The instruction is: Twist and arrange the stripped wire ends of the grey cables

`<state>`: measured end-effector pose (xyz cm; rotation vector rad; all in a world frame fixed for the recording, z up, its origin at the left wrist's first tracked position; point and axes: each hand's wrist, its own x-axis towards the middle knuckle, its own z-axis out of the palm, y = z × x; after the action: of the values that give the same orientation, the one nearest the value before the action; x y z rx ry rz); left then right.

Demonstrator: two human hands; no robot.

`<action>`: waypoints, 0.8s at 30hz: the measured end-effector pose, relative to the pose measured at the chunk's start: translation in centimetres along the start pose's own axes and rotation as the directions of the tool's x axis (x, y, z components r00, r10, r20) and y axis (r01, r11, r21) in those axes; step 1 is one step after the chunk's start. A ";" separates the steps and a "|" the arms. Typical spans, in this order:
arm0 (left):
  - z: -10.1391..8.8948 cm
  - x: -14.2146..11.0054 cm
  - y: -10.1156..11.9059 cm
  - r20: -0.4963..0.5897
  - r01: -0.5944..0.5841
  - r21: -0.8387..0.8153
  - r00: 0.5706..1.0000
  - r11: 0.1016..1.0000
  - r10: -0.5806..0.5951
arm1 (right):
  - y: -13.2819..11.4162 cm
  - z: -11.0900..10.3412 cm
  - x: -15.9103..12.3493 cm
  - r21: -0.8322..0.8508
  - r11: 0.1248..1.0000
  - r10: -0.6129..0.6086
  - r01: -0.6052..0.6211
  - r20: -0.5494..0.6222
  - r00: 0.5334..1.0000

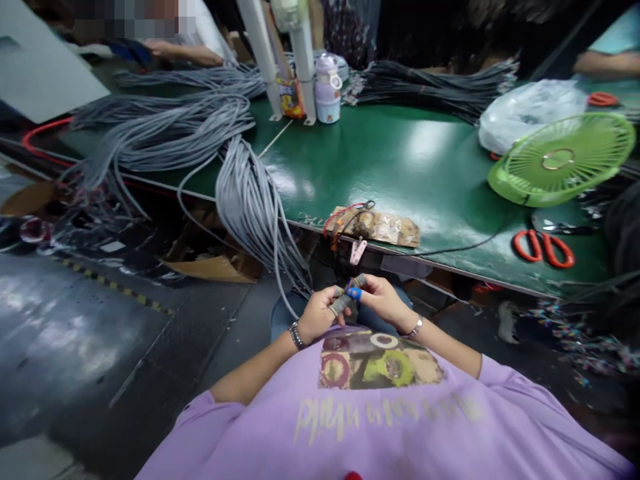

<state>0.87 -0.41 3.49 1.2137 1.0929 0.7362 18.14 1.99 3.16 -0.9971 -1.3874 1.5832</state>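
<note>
My left hand (316, 318) and my right hand (384, 303) meet in front of my lap, fingers pinched close together. Grey and blue wraps cover some of the fingertips. Between them show thin coloured wires (349, 287) at a cable end, too small to make out fully. A thick bundle of grey cables (250, 193) hangs over the table edge, its lower part running down beside my left hand. Just beyond the hands, a pinkish clip (359, 252) sits at the edge by a worn wooden block (395, 229) with red and black leads.
On the green table (380, 160) are a bottle (328, 93), a green fan (565, 160), red-handled scissors (545, 250), a plastic bag (530, 110) and black cables (425, 87). More grey cables (165, 127) lie left. Other people's arms show at the far side.
</note>
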 end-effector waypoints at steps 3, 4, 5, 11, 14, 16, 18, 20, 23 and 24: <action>0.0 0.4 -0.1 -0.004 0.007 -0.017 1.000 1.000 -0.007 | 0.4 0.1 0.4 0.020 1.000 0.007 -0.006 -0.052 0.999; 0.1 0.5 -0.1 -0.007 0.006 -0.034 1.000 0.999 -0.006 | 0.4 0.0 0.5 0.031 0.999 0.015 -0.013 -0.066 0.998; 0.1 0.7 0.0 -0.010 0.007 -0.050 1.000 0.999 -0.007 | 0.4 0.0 0.6 0.045 0.999 0.026 -0.023 -0.081 0.996; 0.4 1.3 0.5 0.001 0.056 0.013 0.998 0.998 -0.056 | 0.3 -0.3 0.7 0.150 0.983 0.127 -0.110 -0.107 0.986; 0.5 1.5 0.7 0.002 0.033 0.022 0.999 0.999 -0.033 | 0.0 -0.2 0.7 0.152 0.984 0.113 -0.095 -0.116 0.987; 0.6 1.5 0.7 -0.006 0.020 -0.028 1.000 0.999 -0.021 | -0.1 -0.2 0.7 0.149 0.986 0.099 -0.078 -0.141 0.985; 0.8 1.6 0.6 -0.031 0.042 -0.115 0.998 0.992 -0.046 | -0.2 -0.3 0.7 0.150 0.986 0.099 -0.075 -0.157 0.983; 0.9 1.5 0.4 -0.057 0.064 -0.196 0.995 0.979 -0.076 | -0.2 -0.3 0.7 0.151 0.985 0.106 -0.083 -0.147 0.983; 1.0 1.5 0.1 -0.052 0.059 -0.213 0.996 0.975 -0.071 | -0.2 -0.3 0.7 0.146 0.986 0.101 -0.084 -0.115 0.988; 1.0 1.5 0.1 -0.041 0.055 -0.196 0.997 0.979 -0.064 | -0.3 -0.2 0.7 0.141 0.987 0.093 -0.078 -0.104 0.990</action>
<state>2.31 0.59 3.18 0.9982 1.0648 0.8092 18.09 2.72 3.36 -1.0565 -1.1590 1.6375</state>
